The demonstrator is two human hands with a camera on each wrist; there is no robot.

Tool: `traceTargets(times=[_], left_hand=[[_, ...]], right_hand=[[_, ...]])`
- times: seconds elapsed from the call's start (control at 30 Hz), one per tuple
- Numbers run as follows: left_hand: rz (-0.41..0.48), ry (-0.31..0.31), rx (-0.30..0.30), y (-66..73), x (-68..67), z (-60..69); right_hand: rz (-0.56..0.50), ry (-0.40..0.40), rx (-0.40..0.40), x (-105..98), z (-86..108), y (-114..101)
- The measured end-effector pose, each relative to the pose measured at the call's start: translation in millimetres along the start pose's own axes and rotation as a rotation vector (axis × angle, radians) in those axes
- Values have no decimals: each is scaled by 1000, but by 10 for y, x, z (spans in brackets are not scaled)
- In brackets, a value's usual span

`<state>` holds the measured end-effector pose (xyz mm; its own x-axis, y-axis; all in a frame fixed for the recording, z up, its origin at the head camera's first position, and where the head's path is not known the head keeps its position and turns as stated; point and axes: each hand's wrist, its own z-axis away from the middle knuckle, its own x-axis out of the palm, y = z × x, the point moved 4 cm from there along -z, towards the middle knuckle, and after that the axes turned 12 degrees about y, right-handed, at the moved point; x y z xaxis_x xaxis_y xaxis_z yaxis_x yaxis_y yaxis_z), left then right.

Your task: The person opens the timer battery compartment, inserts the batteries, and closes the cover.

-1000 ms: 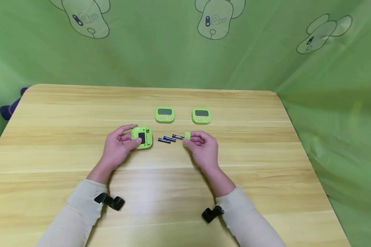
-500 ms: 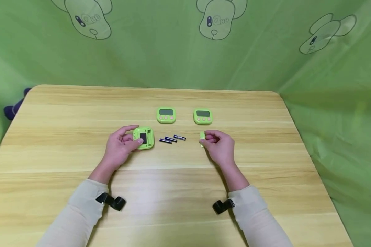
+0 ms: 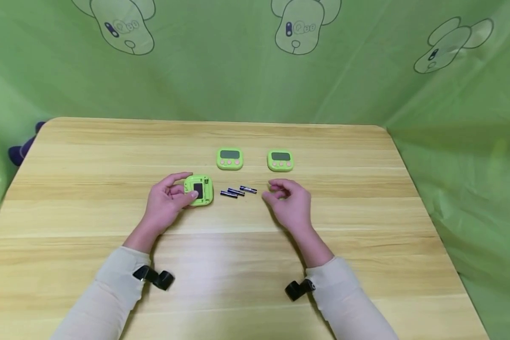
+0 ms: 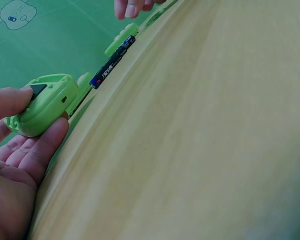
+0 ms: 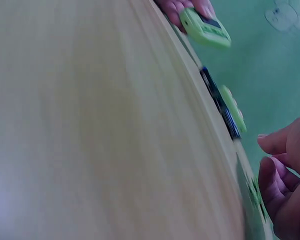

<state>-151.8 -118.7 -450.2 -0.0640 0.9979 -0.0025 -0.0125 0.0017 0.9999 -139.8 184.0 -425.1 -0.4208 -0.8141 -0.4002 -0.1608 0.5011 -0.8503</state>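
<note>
My left hand grips a light green digital timer, its back turned up. The thumb lies over a black patch on that back, and the battery compartment is uncovered. To the right lie several dark blue batteries on the table. My right hand hovers just right of them with thumb and fingers apart, loosely bent and holding nothing. Below it in the right wrist view, a blurred green piece lies on the table, probably the battery cover; the hand hides it in the head view.
Two more green timers, one on the left and one on the right, lie face up behind the batteries. They stand on a wooden table. A green curtain hangs behind its far edge.
My right hand carried a small green cover away to the right from the batteries, let go of it, and has moved slightly back left. The left hand still holds the timer.
</note>
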Motion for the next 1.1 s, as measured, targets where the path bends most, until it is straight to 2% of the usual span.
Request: traceTargets(times=[0.1,0.3,0.57,0.7,0.8,1.0,1.1], left_hand=[[9,5,4,-2,-9,-1],[7,4,-4,-6,-5,6],[9,0,8,-1,2,5],[24,-6,6,-4,14,4],[31,-5,4,5,14,8],[29,-7,10,20,5,1],[30,-7,10,21,6,4]], right_hand=[[9,-29,-24,140,33,-91],[114,-66,-32,330,55,-161],[211,-100,-49,394,61,-163],[222,-86,-60,381,78,-165],[165,-65,-34,366,100,-152],[-41,-28,93,369,174,-128],[-147,-11,124,384,231,-152]])
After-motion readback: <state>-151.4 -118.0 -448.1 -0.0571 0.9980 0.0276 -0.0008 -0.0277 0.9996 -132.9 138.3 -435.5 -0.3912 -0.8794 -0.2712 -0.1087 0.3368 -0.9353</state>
